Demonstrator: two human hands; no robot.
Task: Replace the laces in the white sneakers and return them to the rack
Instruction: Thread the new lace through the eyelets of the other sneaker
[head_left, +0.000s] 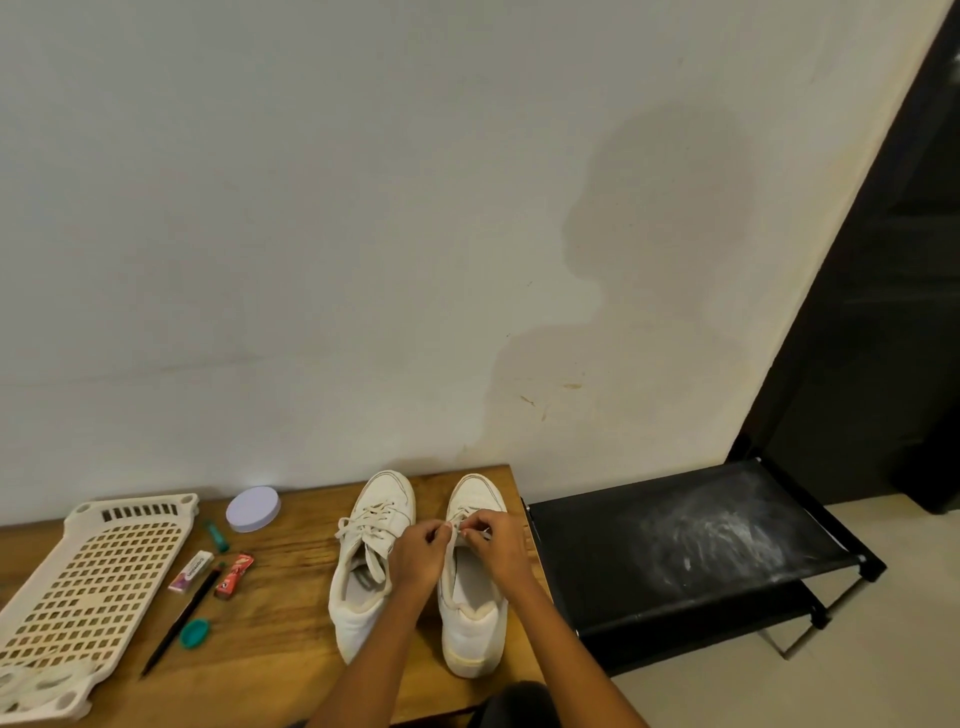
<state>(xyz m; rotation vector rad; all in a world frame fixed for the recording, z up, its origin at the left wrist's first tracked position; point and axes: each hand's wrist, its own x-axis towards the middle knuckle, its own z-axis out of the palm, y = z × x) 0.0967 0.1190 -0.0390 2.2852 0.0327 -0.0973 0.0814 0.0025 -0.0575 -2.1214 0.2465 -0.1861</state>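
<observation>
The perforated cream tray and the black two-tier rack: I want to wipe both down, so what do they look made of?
The perforated cream tray looks like moulded matte plastic, given its uniform grid holes. The black two-tier rack seems fabric stretched over metal tubes; white dust clings to it.

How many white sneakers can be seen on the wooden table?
2. The left white sneaker stands laced beside the right white sneaker, whose lace both hands are working. None seems hidden.

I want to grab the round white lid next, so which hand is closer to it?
Left. The left hand is over the sneakers, on the side toward the round white lid. The right hand is beyond it, farther from the lid.
</observation>
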